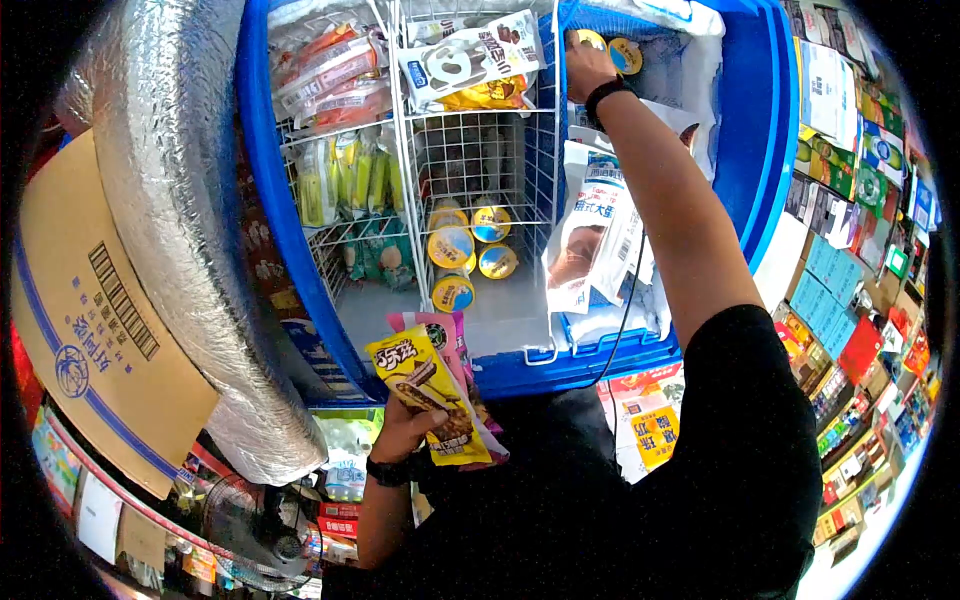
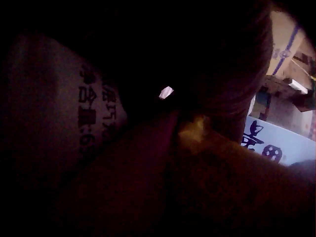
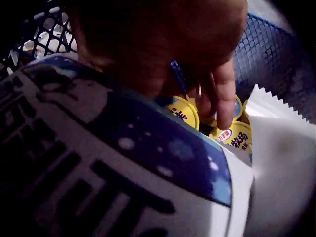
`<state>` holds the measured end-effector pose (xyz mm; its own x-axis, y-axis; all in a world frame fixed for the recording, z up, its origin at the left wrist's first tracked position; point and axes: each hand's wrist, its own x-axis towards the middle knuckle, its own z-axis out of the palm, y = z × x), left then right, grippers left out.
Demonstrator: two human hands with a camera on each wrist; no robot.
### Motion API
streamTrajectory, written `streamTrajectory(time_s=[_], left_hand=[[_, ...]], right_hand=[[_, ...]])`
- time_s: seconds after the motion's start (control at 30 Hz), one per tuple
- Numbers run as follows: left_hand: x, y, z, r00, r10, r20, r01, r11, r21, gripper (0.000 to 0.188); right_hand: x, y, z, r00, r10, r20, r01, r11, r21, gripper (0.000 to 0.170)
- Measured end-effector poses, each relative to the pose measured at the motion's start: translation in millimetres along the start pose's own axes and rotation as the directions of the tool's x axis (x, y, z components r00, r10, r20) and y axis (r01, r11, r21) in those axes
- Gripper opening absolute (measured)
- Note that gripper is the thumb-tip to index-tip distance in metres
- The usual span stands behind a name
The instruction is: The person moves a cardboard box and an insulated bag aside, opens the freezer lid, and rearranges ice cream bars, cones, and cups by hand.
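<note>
In the head view my left hand (image 1: 403, 430) grips a yellow ice cream wrapper (image 1: 425, 385), with a pink ice cream wrapper (image 1: 458, 345) behind it, at the freezer's front edge. The left wrist view is mostly dark; printed packaging (image 2: 54, 108) shows dimly. My right hand (image 1: 588, 72) reaches deep into the freezer's right section, beside yellow-lidded cups (image 1: 626, 56). From the right wrist, straight fingers (image 3: 224, 98) point down among the cups, one fingertip right at a lid (image 3: 238, 137). The thumb is hidden.
The blue chest freezer (image 1: 765, 130) has white wire dividers (image 1: 480, 113). Wrapped ices (image 1: 330, 75) and more yellow-lidded cups (image 1: 450, 248) lie inside. White bags (image 1: 600, 225) lie beneath my right forearm. Left stand a silver insulating roll (image 1: 170, 200), a cardboard box (image 1: 100, 330) and a fan (image 1: 270, 530).
</note>
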<state>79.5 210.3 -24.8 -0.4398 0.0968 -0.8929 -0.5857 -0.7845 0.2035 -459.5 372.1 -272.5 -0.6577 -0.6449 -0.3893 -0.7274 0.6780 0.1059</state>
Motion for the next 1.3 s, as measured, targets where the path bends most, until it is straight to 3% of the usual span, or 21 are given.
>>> streamTrajectory(time_s=[0.1, 0.2, 0.27, 0.33, 0.43, 0.47, 0.57, 0.63, 0.67, 0.73, 0.8, 0.9, 1.0, 1.03, 1.07, 1.13, 1.17, 1.2, 1.23, 1.27, 1.3], left_hand=[[-2.8, 1.4, 3.0, 1.000, 0.005, -0.020, -0.004, 0.999, 0.036, 0.084], [-6.3, -1.6, 3.2, 0.998, 0.051, -0.027, -0.049, 0.998, 0.045, 0.082], [-7.5, -5.0, 2.3, 0.996, 0.083, -0.017, -0.083, 0.996, 0.017, 0.080], [-7.1, -8.6, -1.5, 0.994, 0.105, 0.006, -0.105, 0.994, -0.038, 0.077], [-10.1, -7.7, 0.0, 0.995, 0.104, 0.005, -0.104, 0.994, -0.038, 0.070], [-11.5, -5.8, 2.9, 0.994, 0.114, -0.003, -0.114, 0.993, -0.038, 0.068], [-10.7, 6.6, 19.4, 0.986, 0.163, 0.019, -0.162, 0.986, -0.034, 0.069], [-8.4, -0.6, 8.5, 0.989, 0.144, 0.025, -0.142, 0.988, -0.051, 0.072], [-10.3, -0.3, 7.8, 0.988, 0.153, 0.021, -0.152, 0.988, -0.041, 0.073], [-7.3, 2.1, 8.3, 0.984, 0.179, 0.017, -0.179, 0.984, -0.019, 0.074], [-9.4, 5.5, 8.9, 0.985, 0.169, 0.025, -0.168, 0.985, -0.026, 0.075], [-9.2, 8.7, 7.7, 0.992, 0.119, 0.035, -0.119, 0.993, 0.008, 0.076], [-5.4, 4.4, 7.8, 0.987, 0.156, 0.036, -0.154, 0.987, -0.044, 0.078], [-5.1, 4.9, 3.8, 0.990, 0.129, 0.056, -0.128, 0.991, -0.021, 0.079], [-4.6, 3.2, 3.4, 0.990, 0.136, 0.044, -0.136, 0.991, 0.000, 0.080], [-1.3, 3.3, 2.9, 0.988, 0.154, 0.017, -0.155, 0.987, 0.041, 0.083], [-0.6, 6.2, 5.3, 0.987, 0.159, 0.025, -0.160, 0.986, 0.051, 0.084], [-1.0, 10.4, 10.0, 0.987, 0.161, 0.026, -0.161, 0.986, 0.029, 0.083], [-0.6, 14.8, 16.2, 0.986, 0.162, 0.025, -0.163, 0.987, 0.006, 0.083], [0.3, 16.9, 19.9, 0.986, 0.162, 0.025, -0.162, 0.987, -0.016, 0.082], [1.9, 16.0, 18.2, 0.991, 0.132, 0.035, -0.130, 0.991, -0.041, 0.082]], right_hand=[[-2.7, 6.7, -15.3, 0.999, 0.017, 0.048, -0.022, 0.996, 0.091, 0.046], [-13.6, 13.4, -56.8, 0.976, 0.159, 0.146, -0.191, 0.951, 0.242, 0.064], [-33.0, 28.9, -74.1, 0.975, 0.220, 0.000, -0.208, 0.924, 0.322, 0.083], [-65.9, 36.4, -104.4, 0.950, 0.244, -0.193, -0.174, 0.931, 0.321, 0.087], [-138.1, 20.2, -155.2, 0.902, 0.257, -0.347, -0.062, 0.873, 0.484, 0.084], [-166.7, 4.7, -173.4, 0.929, 0.249, -0.275, 0.015, 0.716, 0.698, 0.084], [-233.4, -59.4, -183.0, 0.992, 0.047, 0.114, -0.116, 0.660, 0.742, 0.078], [-264.2, -110.4, -164.7, 0.984, -0.127, 0.121, 0.018, 0.759, 0.650, 0.075], [-273.1, -129.9, -146.0, 0.967, -0.222, 0.129, 0.127, 0.850, 0.512, 0.074], [-275.0, -163.7, -117.9, 0.925, -0.318, 0.208, 0.235, 0.908, 0.346, 0.064], [-267.8, -192.8, -70.5, 0.935, -0.285, 0.210, 0.241, 0.947, 0.213, 0.052], [-251.3, -226.0, 6.7, 0.916, -0.310, 0.256, 0.243, 0.934, 0.262, 0.039], [-242.9, -232.1, -4.4, 0.821, -0.355, 0.446, 0.209, 0.915, 0.345, 0.031], [-246.1, -237.5, 2.6, 0.856, -0.311, 0.414, 0.201, 0.936, 0.289, 0.036], [-250.6, -234.3, 10.7, 0.850, -0.349, 0.396, 0.233, 0.921, 0.312, 0.038], [-250.6, -209.8, -33.0, 0.833, -0.425, 0.354, 0.300, 0.885, 0.357, 0.041], [-245.1, -189.5, -54.2, 0.806, -0.473, 0.355, 0.284, 0.836, 0.469, 0.041], [-230.6, -161.2, -116.6, 0.804, -0.412, 0.429, 0.163, 0.846, 0.507, 0.043], [-216.6, -128.9, -113.8, 0.878, -0.412, 0.245, 0.245, 0.825, 0.509, 0.048], [-195.8, -96.0, -135.0, 0.932, -0.298, 0.209, 0.155, 0.844, 0.513, 0.053], [-171.3, -68.4, -160.3, 0.969, -0.067, 0.237, -0.061, 0.869, 0.491, 0.052]])
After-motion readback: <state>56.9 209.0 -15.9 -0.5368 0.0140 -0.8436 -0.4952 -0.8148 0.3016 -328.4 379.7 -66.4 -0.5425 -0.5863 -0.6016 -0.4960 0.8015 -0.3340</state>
